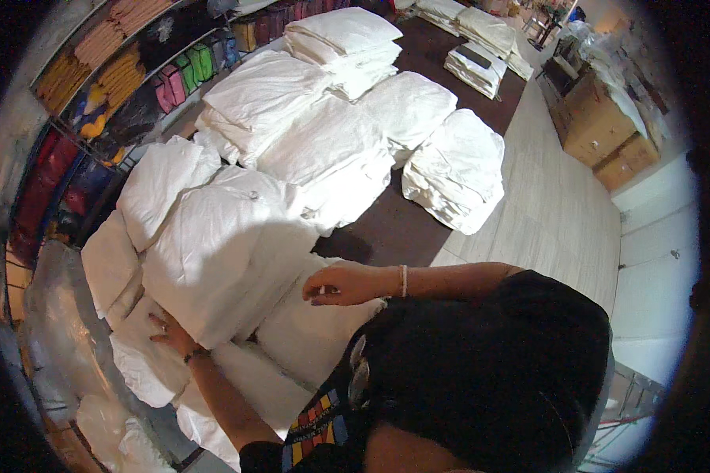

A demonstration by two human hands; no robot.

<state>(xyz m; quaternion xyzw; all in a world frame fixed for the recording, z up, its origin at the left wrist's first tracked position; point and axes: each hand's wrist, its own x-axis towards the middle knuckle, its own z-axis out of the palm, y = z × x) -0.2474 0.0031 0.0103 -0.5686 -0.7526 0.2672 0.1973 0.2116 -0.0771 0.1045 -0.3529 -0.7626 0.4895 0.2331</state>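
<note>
Large folded white cloth bundles lie stacked in front of me. Against the side of one low white bundle (146,359) rests my left hand (175,335), its fingers spread; a dark band circles that wrist. Just right of it rises a big white bundle (205,260), partly in shadow. My right hand (347,284), with a light bracelet at the wrist, is over another white bundle (308,323). Its fingers are curled inward, and whatever they may hold is too small or hidden to name.
More white bundles (331,150) cover a dark brown table (402,229) stretching away. A dark flat object (473,55) lies on a far stack. Shelves with colourful packs (183,79) line the left. Cardboard boxes (599,118) stand right, beyond the pale floor (560,205).
</note>
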